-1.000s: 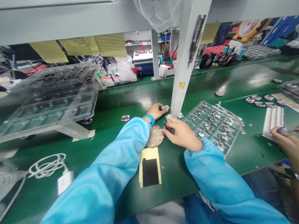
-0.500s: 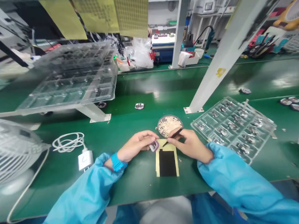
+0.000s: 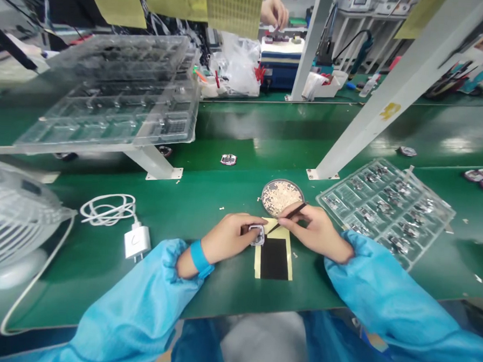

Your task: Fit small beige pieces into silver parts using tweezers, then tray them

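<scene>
Between the thumb and fingers of my left hand [image 3: 232,235] is a small watch-like case [image 3: 257,235], pale-framed with rounded corners. My right hand [image 3: 312,231] grips dark tweezers [image 3: 290,217], whose tips point down at the upper part of a yellow backing sheet [image 3: 283,229]. A black rectangle [image 3: 273,259] covers most of that sheet, which lies on the green bench just right of the case. Behind both hands sits a round dish [image 3: 281,196] full of small pale and dark bits. Whether the tips hold a piece is too small to tell.
A clear tray [image 3: 385,210] with parts lies at right, below a slanting white post [image 3: 391,97]. Stacked trays [image 3: 116,104] rest on a raised shelf at left. A white charger [image 3: 137,241] and a fan [image 3: 16,223] stand at left. Another person's hand [image 3: 275,12] shows at the back.
My left hand has turned the case so its inner face shows more, close to the sheet. The tweezers stay over the sheet. The whole view has shifted, and another person's hand appears at the back.
</scene>
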The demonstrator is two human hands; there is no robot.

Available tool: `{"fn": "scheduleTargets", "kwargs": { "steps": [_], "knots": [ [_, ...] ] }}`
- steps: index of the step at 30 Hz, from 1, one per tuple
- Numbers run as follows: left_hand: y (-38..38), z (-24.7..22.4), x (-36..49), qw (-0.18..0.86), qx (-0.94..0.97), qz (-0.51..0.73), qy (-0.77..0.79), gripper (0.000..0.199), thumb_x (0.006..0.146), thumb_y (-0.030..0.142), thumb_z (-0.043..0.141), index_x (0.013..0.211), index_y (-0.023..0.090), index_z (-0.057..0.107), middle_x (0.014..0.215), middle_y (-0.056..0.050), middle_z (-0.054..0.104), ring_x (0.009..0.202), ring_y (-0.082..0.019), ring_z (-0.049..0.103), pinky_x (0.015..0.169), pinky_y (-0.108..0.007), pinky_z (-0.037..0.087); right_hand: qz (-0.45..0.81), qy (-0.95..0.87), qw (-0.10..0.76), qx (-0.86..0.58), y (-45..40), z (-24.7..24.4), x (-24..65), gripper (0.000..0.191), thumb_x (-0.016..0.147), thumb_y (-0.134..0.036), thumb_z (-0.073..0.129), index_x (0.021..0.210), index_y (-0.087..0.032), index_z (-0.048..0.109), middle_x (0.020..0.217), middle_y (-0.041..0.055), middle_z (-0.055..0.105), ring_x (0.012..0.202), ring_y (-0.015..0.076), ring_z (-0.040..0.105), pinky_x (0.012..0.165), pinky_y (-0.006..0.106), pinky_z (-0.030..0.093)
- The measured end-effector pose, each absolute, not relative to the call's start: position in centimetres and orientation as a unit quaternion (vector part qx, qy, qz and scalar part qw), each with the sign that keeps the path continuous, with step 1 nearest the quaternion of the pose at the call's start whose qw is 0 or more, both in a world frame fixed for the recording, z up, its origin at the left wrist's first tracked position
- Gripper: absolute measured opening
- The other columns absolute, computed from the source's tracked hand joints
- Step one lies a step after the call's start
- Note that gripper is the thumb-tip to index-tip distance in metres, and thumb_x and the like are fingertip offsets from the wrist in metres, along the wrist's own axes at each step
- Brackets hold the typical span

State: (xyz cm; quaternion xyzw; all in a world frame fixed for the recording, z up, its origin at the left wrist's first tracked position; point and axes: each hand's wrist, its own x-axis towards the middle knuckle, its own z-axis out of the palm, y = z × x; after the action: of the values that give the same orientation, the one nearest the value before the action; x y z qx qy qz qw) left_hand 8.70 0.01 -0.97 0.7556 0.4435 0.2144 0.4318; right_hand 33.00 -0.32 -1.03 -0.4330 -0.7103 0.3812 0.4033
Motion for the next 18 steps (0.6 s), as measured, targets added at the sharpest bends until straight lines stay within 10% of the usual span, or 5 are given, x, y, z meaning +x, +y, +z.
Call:
{"fn": "scheduleTargets", "kwargs": {
  "steps": [18],
  "knots": [
    [-0.3,-1.4,9.2,0.407,0.740,0.207,0.493,0.026,0.086,0.026,0.059,0.109,0.023,0.072,0.077,0.000,0.070,0.062,-0.014,0.057,0.058,-0.024,0.041,0.291,-0.760,0.452,-0.366,-1.4,0.2,32.5,0.010,0.088,-0.019,0.071,0.097,-0.022,0.070,0.097,0.0059,0.075,0.094,0.0207,0.071,0.088,0.038,0.059]
  ]
}}
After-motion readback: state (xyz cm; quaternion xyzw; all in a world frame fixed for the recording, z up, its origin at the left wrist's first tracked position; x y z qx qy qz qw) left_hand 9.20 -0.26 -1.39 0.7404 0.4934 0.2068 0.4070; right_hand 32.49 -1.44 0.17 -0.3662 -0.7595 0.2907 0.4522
